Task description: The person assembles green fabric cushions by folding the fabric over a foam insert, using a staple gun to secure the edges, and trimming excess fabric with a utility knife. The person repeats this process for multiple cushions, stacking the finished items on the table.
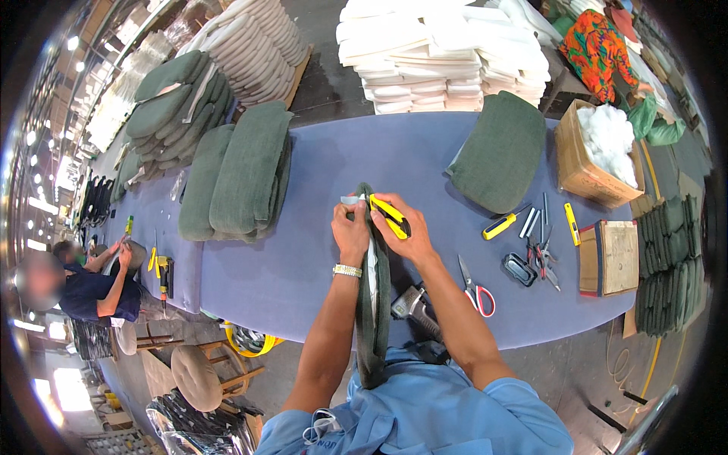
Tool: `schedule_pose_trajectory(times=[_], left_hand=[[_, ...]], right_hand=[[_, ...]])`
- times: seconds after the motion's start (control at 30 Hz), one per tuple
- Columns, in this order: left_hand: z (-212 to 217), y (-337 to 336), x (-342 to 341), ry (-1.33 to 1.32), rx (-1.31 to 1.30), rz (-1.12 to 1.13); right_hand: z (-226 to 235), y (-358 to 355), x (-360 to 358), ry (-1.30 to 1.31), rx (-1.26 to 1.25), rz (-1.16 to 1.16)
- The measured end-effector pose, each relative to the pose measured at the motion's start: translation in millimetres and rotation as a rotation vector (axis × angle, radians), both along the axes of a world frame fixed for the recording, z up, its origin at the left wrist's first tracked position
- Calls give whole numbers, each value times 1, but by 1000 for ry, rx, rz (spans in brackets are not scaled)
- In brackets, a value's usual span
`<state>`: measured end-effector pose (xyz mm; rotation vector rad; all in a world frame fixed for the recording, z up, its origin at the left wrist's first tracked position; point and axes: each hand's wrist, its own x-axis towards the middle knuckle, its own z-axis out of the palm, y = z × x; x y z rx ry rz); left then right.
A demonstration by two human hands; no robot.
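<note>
- The green cushion [373,334] stands on edge between the forearms, its near end against the blue shirt [455,402]; with apparently little else bracing that end, it could twist if either hand pulls unevenly.
- A grey tool [411,305] lies on the tabletop [303,265] beside the right forearm, near the edge; a stray elbow could knock it off.
- The left hand [351,236] has its grip pinched on the cushion's far end, beside a pale strip [349,200] (whether the fingers hold that too, I cannot tell).
- The right hand [403,236] has its grip closed around a yellow knife [388,212], right next to the left fingers; a slip could cut them.
- White filling [372,273] shows along the opening; too deep a stroke could nick it or the green fabric.
- The scissors [476,290] lie partly spread to the right; reaching across carelessly could catch the blades.
- Farther off, another green cushion [500,152] lies near the cardboard box [570,163]; crowding there could push either toward the edge.
</note>
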<state>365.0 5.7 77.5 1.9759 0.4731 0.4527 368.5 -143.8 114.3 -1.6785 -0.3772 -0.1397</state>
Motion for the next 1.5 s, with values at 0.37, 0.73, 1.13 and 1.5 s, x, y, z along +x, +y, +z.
schedule_pose_trajectory(times=[0.37, 0.73, 1.13, 1.5], left_hand=[[-3, -5, 3, -174, 19, -22], [-12, -6, 5, -217, 16, -15], [-17, -9, 6, -296, 31, 12], [8, -10, 2, -319, -72, -101]], right_hand=[[-1, 0, -5, -53, -55, -13], [-3, -2, -23, -38, -56, -63], [2, -13, -48, 34, -25, -63], [10, -25, -94, 72, -19, -51]])
